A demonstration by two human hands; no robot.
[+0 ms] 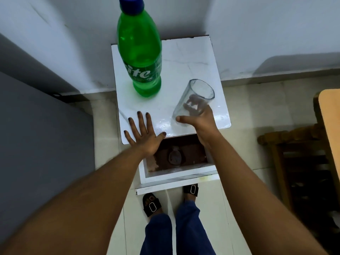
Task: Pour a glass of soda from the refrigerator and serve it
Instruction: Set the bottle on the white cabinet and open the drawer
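A green soda bottle (140, 52) with a blue cap stands upright at the back left of a small white table top (193, 57). To its right is an empty clear glass (197, 92), and my right hand (198, 120) is wrapped around its lower part; the glass looks tilted toward the right. My left hand (144, 133) lies flat on the table's front left edge, fingers spread, holding nothing. The bottle's cap is on.
An open brown drawer or shelf (176, 155) shows below the table's front edge. A grey refrigerator side (42, 126) is at the left, a wooden chair (301, 153) and table corner (331, 115) at the right, a wall behind. My feet stand on the tiled floor.
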